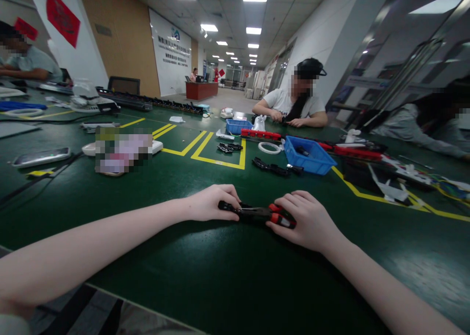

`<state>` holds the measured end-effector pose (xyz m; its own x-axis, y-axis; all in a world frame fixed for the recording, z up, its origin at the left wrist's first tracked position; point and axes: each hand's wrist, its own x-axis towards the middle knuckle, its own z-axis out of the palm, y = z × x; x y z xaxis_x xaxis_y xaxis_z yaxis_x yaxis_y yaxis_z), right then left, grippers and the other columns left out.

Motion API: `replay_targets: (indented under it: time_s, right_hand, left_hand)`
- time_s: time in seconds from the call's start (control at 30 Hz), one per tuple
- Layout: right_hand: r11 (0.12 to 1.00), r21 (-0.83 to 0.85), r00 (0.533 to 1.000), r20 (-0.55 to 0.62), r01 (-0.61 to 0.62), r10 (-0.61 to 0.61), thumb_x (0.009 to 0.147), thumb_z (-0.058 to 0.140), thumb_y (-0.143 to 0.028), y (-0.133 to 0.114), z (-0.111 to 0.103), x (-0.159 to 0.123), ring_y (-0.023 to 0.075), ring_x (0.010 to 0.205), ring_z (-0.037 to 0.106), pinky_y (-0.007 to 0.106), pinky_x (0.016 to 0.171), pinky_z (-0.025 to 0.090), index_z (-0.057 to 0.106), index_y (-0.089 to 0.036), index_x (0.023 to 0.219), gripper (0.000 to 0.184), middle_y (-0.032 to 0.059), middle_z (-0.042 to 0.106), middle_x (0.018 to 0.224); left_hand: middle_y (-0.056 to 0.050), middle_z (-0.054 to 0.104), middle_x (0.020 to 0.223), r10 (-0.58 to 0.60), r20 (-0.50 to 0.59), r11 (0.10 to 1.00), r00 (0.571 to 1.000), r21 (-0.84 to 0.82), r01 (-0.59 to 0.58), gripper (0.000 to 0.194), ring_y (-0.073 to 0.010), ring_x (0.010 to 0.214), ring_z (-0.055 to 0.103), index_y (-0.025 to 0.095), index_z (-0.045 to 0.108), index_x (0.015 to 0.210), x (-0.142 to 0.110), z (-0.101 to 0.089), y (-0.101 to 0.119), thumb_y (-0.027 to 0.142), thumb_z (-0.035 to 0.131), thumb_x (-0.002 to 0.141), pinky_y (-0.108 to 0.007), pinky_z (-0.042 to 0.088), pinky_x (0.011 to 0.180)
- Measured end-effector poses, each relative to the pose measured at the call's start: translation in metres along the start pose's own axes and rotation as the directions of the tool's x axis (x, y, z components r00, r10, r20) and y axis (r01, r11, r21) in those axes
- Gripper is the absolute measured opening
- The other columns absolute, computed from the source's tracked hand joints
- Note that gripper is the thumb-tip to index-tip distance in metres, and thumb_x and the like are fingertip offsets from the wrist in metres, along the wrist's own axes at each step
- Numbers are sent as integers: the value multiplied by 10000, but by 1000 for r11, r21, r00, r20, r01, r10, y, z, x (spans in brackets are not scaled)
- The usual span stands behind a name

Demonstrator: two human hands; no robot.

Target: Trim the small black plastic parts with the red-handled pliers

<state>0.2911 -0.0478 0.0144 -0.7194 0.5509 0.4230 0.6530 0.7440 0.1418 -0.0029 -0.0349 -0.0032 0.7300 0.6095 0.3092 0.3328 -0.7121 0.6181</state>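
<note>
Low over the green table, my right hand [308,220] is closed around the red and black handles of a pair of pliers [262,213], whose dark jaws point left. My left hand [215,203] pinches a small black plastic part [228,206] between thumb and fingers. The jaw tips meet this part or lie right against it; the exact contact is too small to tell. Beyond my hands lie similar-looking black pieces [273,167], and another small group of black pieces [229,148] rests inside a yellow taped outline.
A blue bin [310,156] with dark parts and a smaller blue bin [238,126] stand ahead. Near them are a white ring of tape [269,148] and red strips [260,134]. Phones [42,157] and cables lie left. A co-worker [293,100] sits across the table.
</note>
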Motion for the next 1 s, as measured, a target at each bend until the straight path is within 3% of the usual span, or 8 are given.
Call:
replay_targets:
  time_s: [0.13, 0.33, 0.57, 0.77, 0.87, 1.0]
  right_hand:
    - [1000, 14, 1000, 12, -7, 7, 874, 599, -504, -2, -3, 1, 214, 769, 662, 461, 922, 454, 658, -193, 934, 322, 67, 723, 855]
    - [1000, -19, 1000, 7, 24, -24, 867, 600, -491, 1, -7, 2, 218, 797, 642, 526, 1094, 328, 662, -203, 917, 299, 39, 688, 798]
    - [997, -57, 997, -49, 61, -64, 868, 570, -508, 5, -2, 1, 244, 890, 616, 520, 1101, 328, 665, -206, 896, 318, 52, 658, 801]
    - [995, -80, 998, -36, 53, -56, 852, 598, -493, 1, -7, 2, 249, 891, 624, 523, 1093, 341, 670, -206, 904, 300, 56, 672, 802]
    - [996, -84, 999, -27, 43, -46, 852, 603, -500, -1, -9, 3, 252, 894, 622, 523, 1088, 349, 677, -209, 905, 305, 59, 671, 804]
    - [997, -75, 999, -17, 32, -33, 856, 593, -521, -1, -9, 4, 259, 899, 618, 540, 1086, 353, 687, -212, 909, 327, 66, 679, 821]
  left_hand:
    - [-73, 642, 1091, -10, 5, 1000, 1000, -4, 10, 159, -192, 994, 644, 176, 758, 977, 0, 0, 1, 274, 744, 853, -339, 517, 906]
    - [-76, 644, 1097, -2, 5, 1000, 1000, 8, 2, 179, -191, 998, 642, 178, 758, 1005, 0, 0, 0, 270, 747, 852, -331, 515, 905]
    - [-92, 650, 1087, 14, -2, 1000, 1000, 14, -14, 196, -194, 994, 647, 143, 757, 998, 0, -1, 2, 267, 752, 846, -331, 514, 910]
    - [-89, 676, 1146, -6, 26, 997, 1000, -81, 8, 232, -196, 1049, 657, 176, 745, 1076, 1, -4, 7, 297, 714, 880, -339, 504, 966]
    - [-95, 681, 1198, -17, -34, 997, 999, -81, 14, 241, -207, 1123, 642, 173, 728, 1115, 5, -19, 14, 272, 682, 901, -362, 481, 1020]
    - [-64, 677, 1205, 6, -288, 1000, 958, -26, -14, 244, -212, 1147, 628, 190, 702, 1146, 16, -64, 29, 306, 596, 959, -374, 506, 992]
